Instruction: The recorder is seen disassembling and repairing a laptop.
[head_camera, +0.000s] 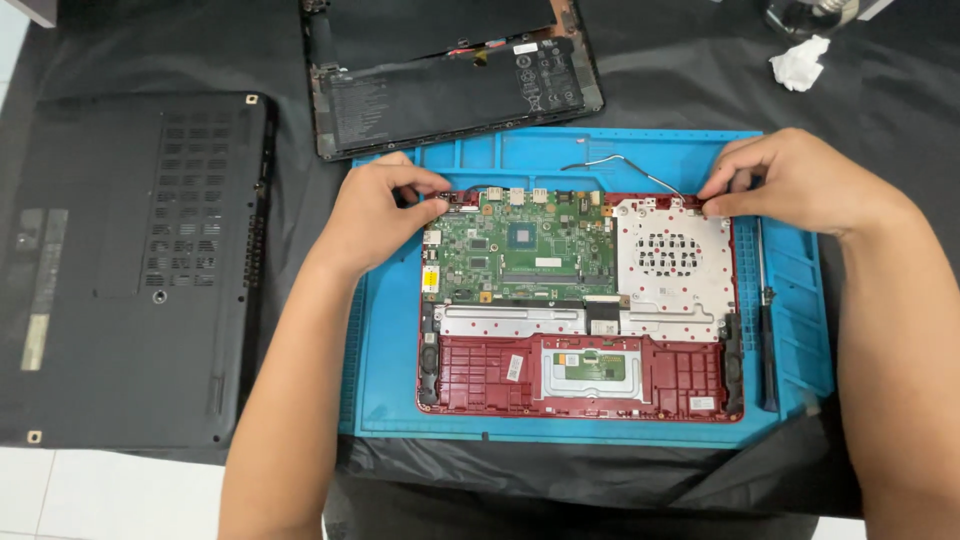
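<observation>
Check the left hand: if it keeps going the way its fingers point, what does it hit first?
The left hand points right along the top edge of the red laptop base. Its fingertips are already at the corner of the green circuit board, so the board's corner comes first. Depth is unclear; they may be touching it.

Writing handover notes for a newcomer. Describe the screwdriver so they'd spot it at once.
Start at the blue silicone work mat in the middle, which holds the opened red laptop base. Look along the mat's right edge, just outside the laptop's right side and below the right hand. The screwdriver lies there lengthwise, the only long, thin, dark tool on the mat.
</observation>
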